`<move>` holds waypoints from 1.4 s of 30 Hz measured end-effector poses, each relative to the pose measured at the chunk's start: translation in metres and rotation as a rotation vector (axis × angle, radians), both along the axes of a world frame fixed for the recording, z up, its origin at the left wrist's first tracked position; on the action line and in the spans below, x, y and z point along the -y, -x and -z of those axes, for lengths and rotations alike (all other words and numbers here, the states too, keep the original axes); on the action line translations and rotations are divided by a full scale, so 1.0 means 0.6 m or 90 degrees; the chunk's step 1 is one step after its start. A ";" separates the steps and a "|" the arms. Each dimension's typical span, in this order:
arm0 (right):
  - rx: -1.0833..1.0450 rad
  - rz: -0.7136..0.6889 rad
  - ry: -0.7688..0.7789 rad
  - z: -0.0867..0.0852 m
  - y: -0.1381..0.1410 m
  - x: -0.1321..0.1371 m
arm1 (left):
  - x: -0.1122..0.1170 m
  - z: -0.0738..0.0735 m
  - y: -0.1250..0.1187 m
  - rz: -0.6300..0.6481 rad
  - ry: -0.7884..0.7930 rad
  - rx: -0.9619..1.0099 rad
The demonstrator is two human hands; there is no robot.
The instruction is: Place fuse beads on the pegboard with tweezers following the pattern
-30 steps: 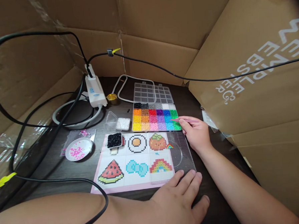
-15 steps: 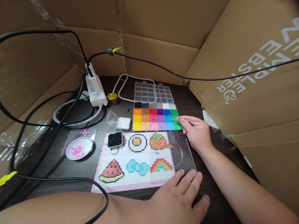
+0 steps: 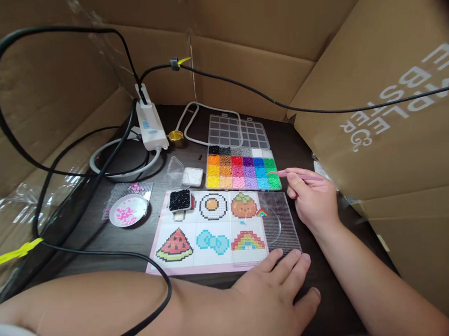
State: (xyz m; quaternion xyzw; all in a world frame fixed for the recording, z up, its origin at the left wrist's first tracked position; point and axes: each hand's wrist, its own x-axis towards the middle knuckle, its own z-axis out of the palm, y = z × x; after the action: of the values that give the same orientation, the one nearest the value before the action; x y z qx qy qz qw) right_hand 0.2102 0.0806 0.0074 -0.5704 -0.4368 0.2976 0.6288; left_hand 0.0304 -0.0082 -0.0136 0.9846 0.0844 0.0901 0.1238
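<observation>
My right hand is closed on pink tweezers. Their tip lies over the right side of a sectioned bead box, near the blue and green beads. My left hand lies palm down, fingers spread, at the near edge of a clear pegboard. The board overlaps a pattern sheet with a watermelon, bow, egg, persimmon and rainbow. A few light blue beads sit on the board, beside a small rainbow sticker. Whether the tweezers grip a bead is too small to tell.
A tub of black beads stands on the sheet, with a white bead tub behind. At left, a dish of pink beads rests on another pegboard. Black cables cross my left forearm. A power strip and cardboard walls surround the table.
The whole view has shifted, so things appear further right and higher. My right hand and the tweezers have moved slightly right across the bead box. My left hand stays flat by the pegboard.
</observation>
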 end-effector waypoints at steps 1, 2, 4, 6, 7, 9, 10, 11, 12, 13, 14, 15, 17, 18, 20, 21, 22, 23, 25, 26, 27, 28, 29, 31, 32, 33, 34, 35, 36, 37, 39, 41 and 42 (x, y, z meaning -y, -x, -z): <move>-0.004 0.000 0.000 -0.001 0.002 0.005 | 0.000 -0.003 0.001 0.004 0.005 -0.008; -0.004 -0.003 0.004 -0.002 0.004 0.011 | 0.001 -0.005 0.002 0.005 0.010 -0.011; 0.000 -0.013 0.018 -0.003 0.007 0.023 | 0.001 -0.009 0.003 0.003 0.020 -0.014; 0.006 -0.036 0.032 -0.004 0.009 0.036 | 0.002 -0.010 0.004 0.000 0.027 -0.012; 0.013 -0.054 0.034 -0.005 0.010 0.042 | 0.003 -0.009 0.004 -0.002 0.030 -0.012; 0.047 -0.102 0.027 -0.007 0.009 0.054 | 0.004 -0.007 0.004 -0.005 0.036 -0.011; 0.070 -0.132 0.021 -0.008 0.008 0.058 | 0.005 -0.006 0.004 -0.007 0.039 -0.009; 0.091 -0.164 0.015 -0.009 0.006 0.062 | 0.006 -0.005 0.004 -0.010 0.041 -0.005; 0.106 -0.196 0.010 -0.010 0.005 0.065 | 0.006 -0.005 0.005 -0.011 0.043 -0.002; 0.117 -0.226 0.009 -0.011 0.004 0.067 | 0.006 -0.005 0.005 -0.011 0.044 0.001; 0.124 -0.253 0.011 -0.013 0.003 0.068 | 0.006 -0.005 0.005 -0.010 0.045 0.000; 0.130 -0.275 0.013 -0.014 0.003 0.068 | 0.006 -0.007 0.005 -0.008 0.048 -0.004; 0.145 -0.308 0.022 -0.016 0.003 0.066 | 0.004 -0.010 0.005 -0.004 0.056 -0.015; 0.152 -0.319 0.027 -0.016 0.004 0.065 | 0.003 -0.013 0.005 -0.003 0.060 -0.019; 0.163 -0.339 0.036 -0.016 0.006 0.064 | 0.002 -0.017 0.005 0.000 0.068 -0.025; 0.168 -0.346 0.039 -0.016 0.006 0.064 | 0.001 -0.019 0.005 0.002 0.070 -0.029; 0.173 -0.350 0.042 -0.015 0.007 0.064 | 0.001 -0.020 0.005 0.005 0.071 -0.032; 0.177 -0.353 0.044 -0.015 0.008 0.064 | 0.001 -0.020 0.005 0.006 0.072 -0.033; 0.181 -0.357 0.046 -0.014 0.010 0.064 | 0.001 -0.019 0.005 0.005 0.070 -0.028; 0.180 -0.361 0.048 -0.015 0.011 0.063 | 0.001 -0.019 0.005 0.005 0.067 -0.023; 0.180 -0.368 0.051 -0.015 0.013 0.063 | 0.001 -0.018 0.006 0.004 0.064 -0.019; 0.180 -0.374 0.055 -0.017 0.014 0.062 | 0.001 -0.017 0.006 0.002 0.061 -0.017; 0.183 -0.378 0.057 -0.018 0.015 0.061 | 0.001 -0.017 0.006 0.002 0.060 -0.019; 0.197 -0.374 0.055 -0.020 0.017 0.059 | 0.000 -0.017 0.007 0.002 0.060 -0.028; 0.206 -0.370 0.051 -0.021 0.018 0.058 | 0.000 -0.018 0.007 0.002 0.060 -0.029; 0.216 -0.366 0.048 -0.022 0.018 0.058 | 0.001 -0.019 0.007 0.003 0.060 -0.028; 0.224 -0.365 0.044 -0.022 0.019 0.057 | 0.001 -0.020 0.007 0.003 0.059 -0.027; 0.230 -0.364 0.040 -0.022 0.019 0.057 | 0.001 -0.020 0.007 0.002 0.058 -0.023; 0.235 -0.365 0.038 -0.022 0.020 0.057 | 0.001 -0.021 0.007 0.001 0.057 -0.019; 0.239 -0.366 0.035 -0.022 0.020 0.057 | 0.002 -0.021 0.007 0.001 0.057 -0.018; 0.246 -0.369 0.026 -0.021 0.021 0.057 | 0.001 -0.021 0.006 0.001 0.057 -0.019; 0.249 -0.371 0.020 -0.020 0.021 0.057 | 0.001 -0.022 0.006 0.001 0.056 -0.021; 0.249 -0.373 0.018 -0.020 0.021 0.057 | 0.000 -0.022 0.006 0.002 0.056 -0.022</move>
State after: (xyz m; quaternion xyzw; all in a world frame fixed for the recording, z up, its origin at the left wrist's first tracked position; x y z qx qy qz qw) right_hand 0.1976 0.0464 0.0192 -0.4756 -0.6900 0.3566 0.4130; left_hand 0.0269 -0.0083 -0.0005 0.9797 0.0890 0.0687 0.1658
